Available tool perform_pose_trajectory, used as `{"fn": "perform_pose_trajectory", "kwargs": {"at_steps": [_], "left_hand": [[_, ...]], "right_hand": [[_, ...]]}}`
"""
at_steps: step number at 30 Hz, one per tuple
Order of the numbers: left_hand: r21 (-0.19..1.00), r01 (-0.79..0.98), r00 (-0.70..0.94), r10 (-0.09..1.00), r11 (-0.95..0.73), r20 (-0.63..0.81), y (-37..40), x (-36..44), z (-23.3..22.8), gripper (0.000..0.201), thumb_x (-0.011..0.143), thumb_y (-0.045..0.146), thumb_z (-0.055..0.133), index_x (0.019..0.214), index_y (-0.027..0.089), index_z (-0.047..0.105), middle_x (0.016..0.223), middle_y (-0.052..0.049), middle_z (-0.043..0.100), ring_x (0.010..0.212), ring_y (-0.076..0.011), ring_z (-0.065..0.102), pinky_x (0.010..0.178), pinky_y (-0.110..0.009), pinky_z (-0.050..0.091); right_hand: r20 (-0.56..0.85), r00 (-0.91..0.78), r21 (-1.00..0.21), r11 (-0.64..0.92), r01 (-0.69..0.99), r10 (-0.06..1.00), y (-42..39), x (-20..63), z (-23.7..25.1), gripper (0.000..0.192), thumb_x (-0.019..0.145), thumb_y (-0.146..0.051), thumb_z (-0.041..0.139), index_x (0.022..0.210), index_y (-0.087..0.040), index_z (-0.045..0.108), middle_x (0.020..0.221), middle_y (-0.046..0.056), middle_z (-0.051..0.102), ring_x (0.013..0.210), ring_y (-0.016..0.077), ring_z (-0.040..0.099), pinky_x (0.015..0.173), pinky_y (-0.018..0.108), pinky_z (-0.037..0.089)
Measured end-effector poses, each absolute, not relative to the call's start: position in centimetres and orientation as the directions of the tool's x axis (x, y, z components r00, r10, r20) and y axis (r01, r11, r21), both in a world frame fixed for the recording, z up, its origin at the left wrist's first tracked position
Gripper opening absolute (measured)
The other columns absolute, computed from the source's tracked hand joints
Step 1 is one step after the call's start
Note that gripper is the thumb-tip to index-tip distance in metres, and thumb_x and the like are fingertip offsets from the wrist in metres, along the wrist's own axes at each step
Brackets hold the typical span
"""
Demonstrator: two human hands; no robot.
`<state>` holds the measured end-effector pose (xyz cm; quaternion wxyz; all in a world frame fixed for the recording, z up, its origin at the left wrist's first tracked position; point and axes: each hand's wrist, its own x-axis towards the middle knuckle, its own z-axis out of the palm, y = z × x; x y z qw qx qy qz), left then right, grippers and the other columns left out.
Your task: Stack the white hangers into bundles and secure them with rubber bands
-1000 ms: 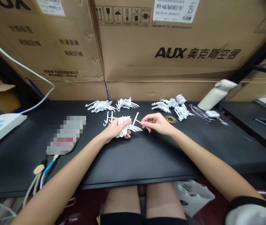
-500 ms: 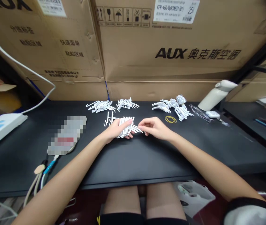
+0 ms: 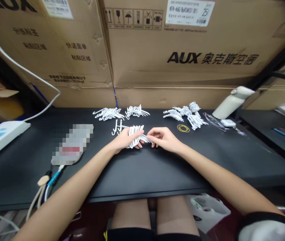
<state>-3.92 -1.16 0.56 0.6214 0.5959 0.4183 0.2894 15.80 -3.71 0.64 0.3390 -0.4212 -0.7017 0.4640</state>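
My left hand [image 3: 126,139] is closed around a bundle of white hooks [image 3: 135,136], its thumb across the top and fingertips showing underneath. The straight ends of the hooks stick out to the right. There my right hand [image 3: 163,139] pinches the tips between thumb and fingers. A few loose white hooks [image 3: 117,126] lie just behind my left hand. Farther back are two piles of the same hooks, a left pile [image 3: 109,113] and a middle pile [image 3: 134,111]. Several hook bundles [image 3: 195,119] lie at the right, near yellow rubber bands [image 3: 183,128].
A cream bottle [image 3: 232,102], glasses [image 3: 215,121] and a white earphone case [image 3: 228,123] stand or lie at the right. On the left are a phone [image 3: 73,144] with a cable and a white power strip [image 3: 3,137]. Large cardboard boxes [image 3: 144,73] wall off the back.
My right hand has shifted slightly left and down along the hook ends. The left hand keeps its hold on the bundle. The view has moved a little.
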Motion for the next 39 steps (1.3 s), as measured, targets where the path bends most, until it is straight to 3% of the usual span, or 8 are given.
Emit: {"fn": "perform_pose_trajectory", "kwargs": {"at_steps": [9,18,24,31,39], "left_hand": [[0.981,0.169,0.539,0.824,0.094,-0.172,-1.18,-4.01,0.52,0.043,0.077,0.051,0.063,0.095,0.012,0.065,0.071,-0.008,0.071,0.057,-0.0168,0.067,0.054,-0.025,0.054],[0.977,0.205,0.541,0.824,0.063,-0.166,-1.29,-4.10,0.72,0.043,0.077,0.049,0.064,0.097,0.011,0.065,0.069,-0.007,0.071,0.055,-0.0156,0.066,0.051,-0.023,0.052],[0.981,0.184,0.525,0.838,0.059,-0.149,-1.37,-3.96,0.69,0.043,0.077,0.051,0.063,0.095,0.012,0.065,0.064,-0.005,0.069,0.052,-0.0146,0.064,0.049,-0.022,0.051],[0.982,0.171,0.536,0.828,0.086,-0.166,-1.29,-4.05,0.60,0.038,0.076,0.050,0.064,0.090,0.014,0.064,0.070,-0.005,0.071,0.057,-0.0168,0.066,0.051,-0.025,0.053],[0.983,0.162,0.538,0.828,0.084,-0.159,-1.50,-3.87,0.78,0.034,0.077,0.048,0.064,0.084,0.015,0.061,0.069,-0.005,0.070,0.055,-0.0158,0.065,0.051,-0.024,0.052]], "right_hand": [[0.061,-0.461,-0.975,0.152,0.164,0.885,-3.55,15.44,0.00,0.035,0.079,-0.047,0.061,0.087,-0.014,0.065,0.071,0.004,0.066,0.059,0.0138,0.063,0.050,0.023,0.051],[-0.070,-0.484,-0.997,-0.047,0.059,0.872,-3.52,15.11,0.15,0.035,0.072,-0.047,0.070,0.080,-0.013,0.062,0.066,0.002,0.065,0.057,0.0141,0.064,0.045,0.021,0.049],[-0.046,-0.477,-0.997,-0.009,0.080,0.878,-3.52,15.25,0.60,0.034,0.069,-0.045,0.073,0.076,-0.013,0.065,0.063,0.003,0.066,0.057,0.0143,0.064,0.050,0.023,0.051],[-0.073,-0.522,-0.996,-0.038,0.079,0.850,-3.47,15.36,0.80,0.035,0.069,-0.046,0.072,0.079,-0.013,0.064,0.067,0.003,0.068,0.060,0.0159,0.067,0.054,0.025,0.051],[-0.119,-0.537,-0.992,-0.074,0.104,0.835,-3.44,15.11,0.46,0.040,0.073,-0.052,0.066,0.077,-0.012,0.062,0.065,0.003,0.067,0.050,0.0121,0.063,0.048,0.022,0.050]]}}
